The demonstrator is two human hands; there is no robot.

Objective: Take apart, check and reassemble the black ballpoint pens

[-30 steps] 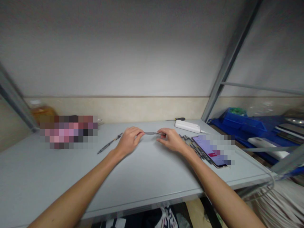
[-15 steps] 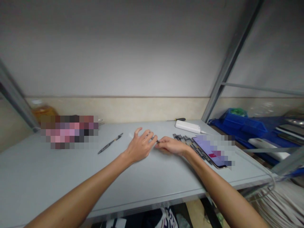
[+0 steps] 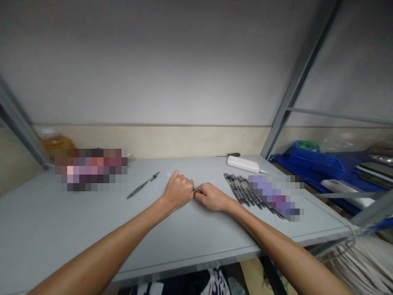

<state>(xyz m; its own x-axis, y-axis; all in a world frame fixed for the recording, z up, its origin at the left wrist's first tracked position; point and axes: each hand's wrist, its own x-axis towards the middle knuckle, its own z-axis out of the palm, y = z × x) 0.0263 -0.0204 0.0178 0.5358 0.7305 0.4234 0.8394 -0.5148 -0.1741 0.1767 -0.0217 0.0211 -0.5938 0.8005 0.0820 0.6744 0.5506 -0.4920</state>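
My left hand is closed in a fist around one end of a dark pen. My right hand grips the pen's other end, so only a short stretch of it shows between the two hands. Both hands are just above the grey table. To the left of my left hand, a single grey-black pen lies slanted on the tabletop. On the right, several similar pens lie side by side in a row, close to my right forearm.
Beside the row of pens lies a blurred-out phone. A white power strip and a screwdriver sit at the back. Pixelated pink things and an amber bottle occupy the left. Blue bins stand beyond the metal frame.
My left hand's spread fingers have closed into a fist on the pen. My right hand has shifted slightly left and its fingers have wrapped more tightly.
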